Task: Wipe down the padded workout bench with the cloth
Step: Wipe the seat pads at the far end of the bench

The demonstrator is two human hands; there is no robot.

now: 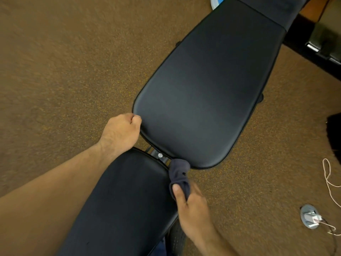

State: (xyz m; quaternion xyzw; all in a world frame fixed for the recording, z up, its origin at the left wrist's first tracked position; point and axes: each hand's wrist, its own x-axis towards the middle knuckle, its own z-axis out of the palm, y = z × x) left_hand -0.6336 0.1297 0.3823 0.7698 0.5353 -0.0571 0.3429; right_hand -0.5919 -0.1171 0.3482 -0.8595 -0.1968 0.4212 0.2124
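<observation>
The right hand (pixel 191 206) is pinching the bunched cloth (pixel 179 174) at the near-right corner of the back pad (pixel 203 85). The left hand (pixel 120 133), fingers curled, is gripping its near-left corner. Spreading the cloth flatter should be covering more padding.

Brown speckled carpet (pixel 64 71) covers the floor all around. At four o'clock a round metal floor outlet (pixel 304 209) is set into it, holding a white plug (pixel 313 218). A pale cord (pixel 327 174) loops across the carpet between there and three o'clock. Something dark and fuzzy (pixel 335 133) lies at the three o'clock edge, only partly visible. A wooden piece (pixel 313 10) stands at one o'clock, with a black, chrome-edged item (pixel 324 47) just below it. A blue-and-white object (pixel 215 1) peeks in at twelve.
</observation>
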